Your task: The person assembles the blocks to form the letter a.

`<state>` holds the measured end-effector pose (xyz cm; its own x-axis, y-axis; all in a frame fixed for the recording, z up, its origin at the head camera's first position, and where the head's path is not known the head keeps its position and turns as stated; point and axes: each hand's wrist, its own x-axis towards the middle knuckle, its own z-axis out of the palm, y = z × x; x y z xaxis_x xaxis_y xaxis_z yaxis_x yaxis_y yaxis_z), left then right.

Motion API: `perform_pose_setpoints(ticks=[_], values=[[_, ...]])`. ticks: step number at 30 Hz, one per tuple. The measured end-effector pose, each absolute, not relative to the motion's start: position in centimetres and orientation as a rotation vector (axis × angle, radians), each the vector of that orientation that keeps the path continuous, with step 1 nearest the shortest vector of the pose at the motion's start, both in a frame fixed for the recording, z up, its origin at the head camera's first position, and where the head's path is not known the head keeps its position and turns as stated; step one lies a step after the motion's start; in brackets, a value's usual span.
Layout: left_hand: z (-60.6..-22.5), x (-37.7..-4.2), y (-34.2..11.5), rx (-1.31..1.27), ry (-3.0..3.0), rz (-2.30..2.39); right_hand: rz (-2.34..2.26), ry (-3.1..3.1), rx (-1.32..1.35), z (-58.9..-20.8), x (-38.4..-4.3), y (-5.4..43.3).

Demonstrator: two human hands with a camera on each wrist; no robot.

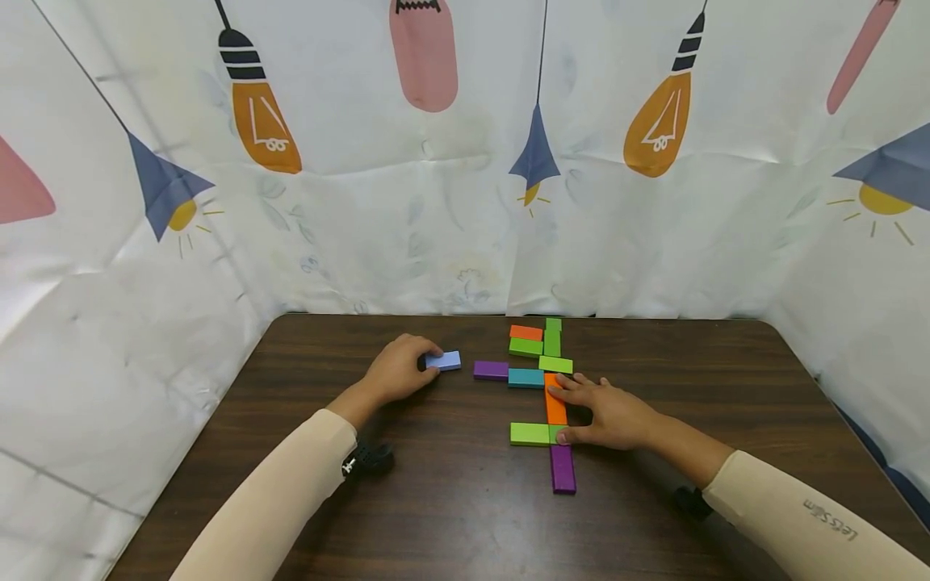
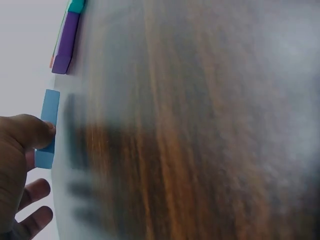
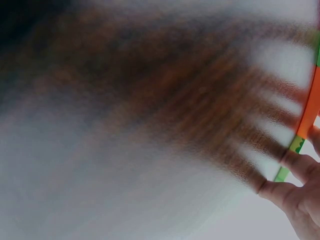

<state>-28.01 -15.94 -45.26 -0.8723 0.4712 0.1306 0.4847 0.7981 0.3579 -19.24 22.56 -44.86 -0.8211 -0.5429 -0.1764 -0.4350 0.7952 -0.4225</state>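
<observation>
A light blue block (image 1: 449, 361) is pinched between the thumb and fingers of my left hand (image 1: 398, 367), left of the other blocks. Whether it touches the table cannot be told. In the left wrist view the thumb lies along the blue block (image 2: 49, 107). My right hand (image 1: 610, 411) has its fingers spread over the row of blocks. Its fingertips touch the upright-running orange block (image 1: 554, 406), and its thumb rests at a small green block (image 1: 555, 433). A lime block (image 1: 529, 434) joins that on the left; a purple block (image 1: 563, 470) lies below.
Above the orange block lie a teal block (image 1: 526, 378), a second purple block (image 1: 491, 370), a yellow-green block (image 1: 555, 364), and a cluster with a smaller orange block (image 1: 526, 332) and green blocks (image 1: 552, 343). A patterned curtain (image 1: 349, 234) hangs behind the dark wooden table (image 1: 436, 516).
</observation>
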Motion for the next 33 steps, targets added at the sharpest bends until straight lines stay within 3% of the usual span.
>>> perform_pose_setpoints(ticks=[33], values=[[-44.2, -23.4, -13.0, -1.228, -2.722, -0.737, -0.531, 2.698, -0.753, -44.8, -19.2, 22.6]])
